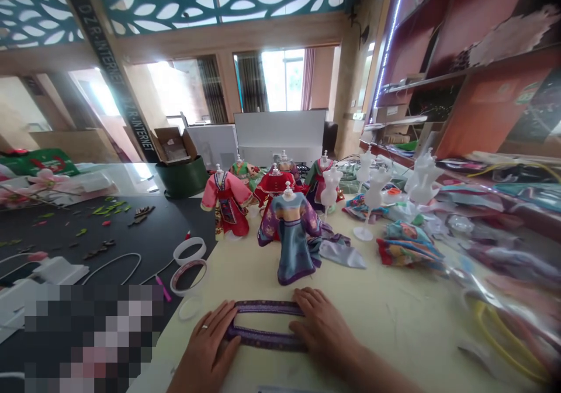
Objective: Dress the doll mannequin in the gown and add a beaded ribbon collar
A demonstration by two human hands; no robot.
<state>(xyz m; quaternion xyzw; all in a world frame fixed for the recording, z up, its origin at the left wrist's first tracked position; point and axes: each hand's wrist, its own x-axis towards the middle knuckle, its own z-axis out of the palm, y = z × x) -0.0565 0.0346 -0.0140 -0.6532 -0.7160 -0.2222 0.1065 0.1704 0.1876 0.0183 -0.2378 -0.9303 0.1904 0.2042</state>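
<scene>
A purple patterned trim band [268, 341] with a beaded-looking edge lies as a long narrow loop on the pale yellow work mat [377, 334]. Over its left end rests my left hand [209, 337], a ring on one finger, fingers stretched and thumb apart. My right hand [318, 323] lies on the other end, fingers extended and thumb inside the loop's edge. Both palms hide the band's ends. Just beyond stands a mini dress form in a blue and purple robe [294, 241]. Behind it are a pink and red robe [228, 206] and a red robe [274, 185], also on forms.
Two tape rolls [189, 251] and a pink pen [163, 289] lie at left on the dark mat. Bare white dress forms [374, 194] stand back right near folded fabrics [409, 245]. A yellow-rimmed ring [495, 337] sits far right. Lower left is pixelated.
</scene>
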